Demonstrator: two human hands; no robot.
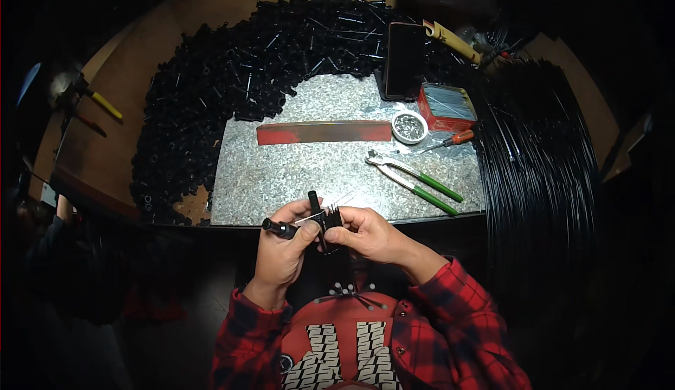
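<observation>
Just past the table's near edge, my left hand [278, 258] is closed around black tube-shaped parts. One short black tube [281, 229] sticks out to its left, and a slimmer black tube [313, 200] points up beside the thumb. My right hand [376, 237] pinches a small black piece with a row of thin prongs [333, 218], which meets the parts in the left hand. Fine bright wires or needles reach out around the fingertips. How the pieces join is hidden by the fingers.
A speckled board [302, 172] bears a red-brown bar [323, 132], green-handled pincers [415, 182], a white cup of small metal bits [409, 128], a screwdriver [457, 139] and a red box [448, 112]. A dark phone [404, 59], black parts [204, 80] and long black rods [541, 151] surround it.
</observation>
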